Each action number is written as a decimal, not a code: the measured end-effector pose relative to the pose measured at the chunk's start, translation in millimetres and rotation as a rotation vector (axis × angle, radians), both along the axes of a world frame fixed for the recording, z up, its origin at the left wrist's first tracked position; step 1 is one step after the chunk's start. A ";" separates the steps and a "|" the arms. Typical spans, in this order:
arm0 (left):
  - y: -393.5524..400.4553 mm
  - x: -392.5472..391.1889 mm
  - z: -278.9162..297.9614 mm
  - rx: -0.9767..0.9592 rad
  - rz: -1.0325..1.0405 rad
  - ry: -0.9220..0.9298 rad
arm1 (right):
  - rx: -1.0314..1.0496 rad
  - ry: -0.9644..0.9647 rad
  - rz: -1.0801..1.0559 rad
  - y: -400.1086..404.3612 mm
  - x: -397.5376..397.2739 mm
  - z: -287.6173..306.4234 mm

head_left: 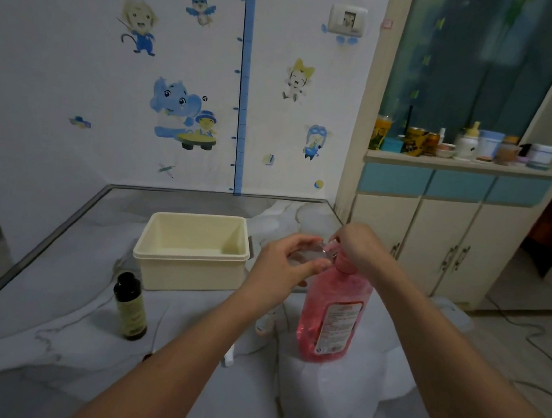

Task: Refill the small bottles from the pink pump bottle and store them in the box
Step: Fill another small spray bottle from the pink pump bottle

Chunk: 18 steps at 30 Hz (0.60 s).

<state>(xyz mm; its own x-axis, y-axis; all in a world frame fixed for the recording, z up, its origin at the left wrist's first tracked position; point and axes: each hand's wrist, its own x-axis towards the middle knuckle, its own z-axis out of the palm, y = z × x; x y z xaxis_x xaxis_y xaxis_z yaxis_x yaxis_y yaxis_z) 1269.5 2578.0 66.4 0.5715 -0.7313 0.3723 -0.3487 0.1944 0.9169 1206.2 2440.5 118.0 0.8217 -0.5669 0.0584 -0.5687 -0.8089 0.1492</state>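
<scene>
one small clear bottle [303, 257] is pinched in your left hand [282, 267] at the pink pump bottle [333, 312]'s spout; your right hand [359, 248] presses the pump head. left of it, the box [192, 251] looks empty, so storing remains. its label is unreadable.

Pink pump bottle [333, 313] upright, clear small bottle [303, 256] tilted at its spout, cream box [190, 264] open — dark bottle [130, 306] upright beside it

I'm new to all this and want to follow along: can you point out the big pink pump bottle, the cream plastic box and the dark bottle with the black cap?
Pink pump bottle [331, 313]: head view, on its label.
Cream plastic box [189, 273]: head view, front wall.
Dark bottle with black cap [130, 309]: head view, its body.
</scene>
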 end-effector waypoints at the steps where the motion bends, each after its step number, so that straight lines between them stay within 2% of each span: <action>1: 0.2 -0.3 0.7 0.000 -0.003 -0.003 | 0.026 0.019 -0.001 -0.4 0.1 2.2; 5: 2.5 -1.5 10.3 -0.015 -0.024 -0.011 | 0.230 -0.045 0.036 -2.1 -1.1 19.5; 7: 2.9 -0.5 12.1 -0.013 -0.034 -0.011 | 0.258 -0.022 0.027 -1.0 -0.1 26.7; 10: 3.5 0.8 11.8 -0.019 -0.037 -0.010 | 0.232 0.005 0.027 -0.6 1.7 26.2; 15: -0.9 2.4 -2.0 -0.009 -0.010 0.001 | -0.015 0.039 0.010 1.9 0.3 6.0; 18: -1.1 1.4 -3.0 -0.018 -0.012 0.013 | -0.011 0.055 -0.020 1.3 1.8 3.3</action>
